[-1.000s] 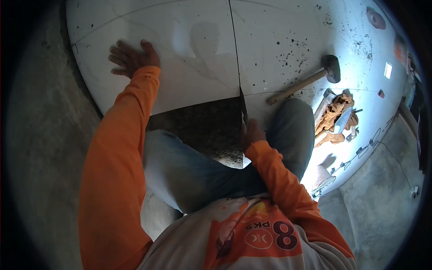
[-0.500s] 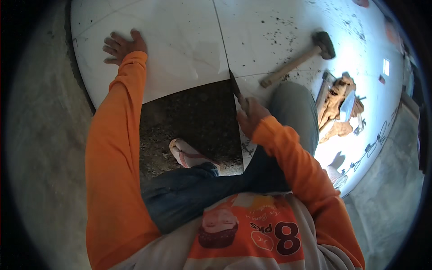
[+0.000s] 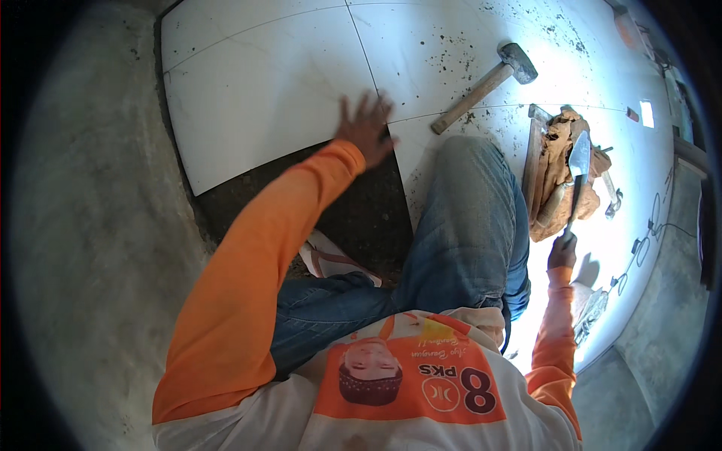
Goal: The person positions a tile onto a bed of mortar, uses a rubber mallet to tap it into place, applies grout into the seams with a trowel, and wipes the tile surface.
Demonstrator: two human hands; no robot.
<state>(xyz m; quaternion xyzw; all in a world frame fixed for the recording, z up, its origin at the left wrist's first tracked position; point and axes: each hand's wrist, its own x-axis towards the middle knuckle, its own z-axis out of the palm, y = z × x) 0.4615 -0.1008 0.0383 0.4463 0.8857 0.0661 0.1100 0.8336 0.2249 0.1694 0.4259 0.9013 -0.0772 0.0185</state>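
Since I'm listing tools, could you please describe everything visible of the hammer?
The hammer has a blocky dark head, material unclear, on a brownish handle that looks wooden. It lies slantwise on pale tiles, head at upper right, handle crossing a joint. The handle's free end is near the right knee; dark specks lie around, and nobody holds it.

Place: building site | signs: white floor tiles (image 3: 256, 98) — dark gap (image 3: 365, 207), hammer (image 3: 487, 83)
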